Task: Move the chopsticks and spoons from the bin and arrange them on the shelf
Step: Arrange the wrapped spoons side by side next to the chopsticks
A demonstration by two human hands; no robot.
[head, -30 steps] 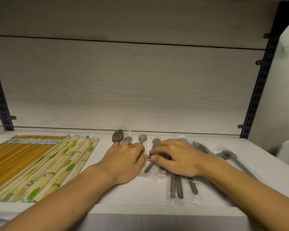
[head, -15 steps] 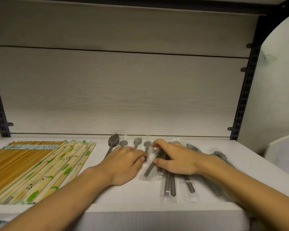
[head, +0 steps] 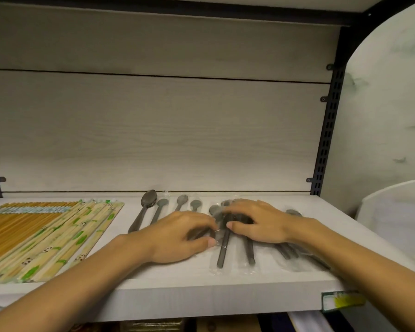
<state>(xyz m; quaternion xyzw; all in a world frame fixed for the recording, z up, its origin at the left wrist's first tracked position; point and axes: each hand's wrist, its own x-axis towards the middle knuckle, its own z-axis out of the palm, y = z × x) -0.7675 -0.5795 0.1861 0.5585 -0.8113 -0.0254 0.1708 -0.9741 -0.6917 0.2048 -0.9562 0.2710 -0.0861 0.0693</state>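
Note:
Several grey spoons in clear plastic sleeves (head: 222, 250) lie in a row on the white shelf (head: 201, 291). One bare metal spoon (head: 145, 207) is leftmost in the row. My left hand (head: 177, 236) rests palm down on the wrapped spoons, its thumb and fingers pinching a sleeve. My right hand (head: 256, 221) lies over the spoon bowls just to the right, fingers curled on another wrapped spoon. Wrapped chopsticks (head: 58, 236) lie in a flat sheet at the shelf's left. The bin is not in view.
A wood-grain back panel (head: 153, 130) closes the shelf behind. Black slotted uprights (head: 326, 130) stand at both sides. A white rounded container (head: 398, 219) sits to the right. A price label (head: 340, 300) hangs on the shelf's front edge.
Both hands have shifted slightly right along the spoon row, baring the left spoons' handles. The right hand now covers the bowls further right. The camera has tilted down and left.

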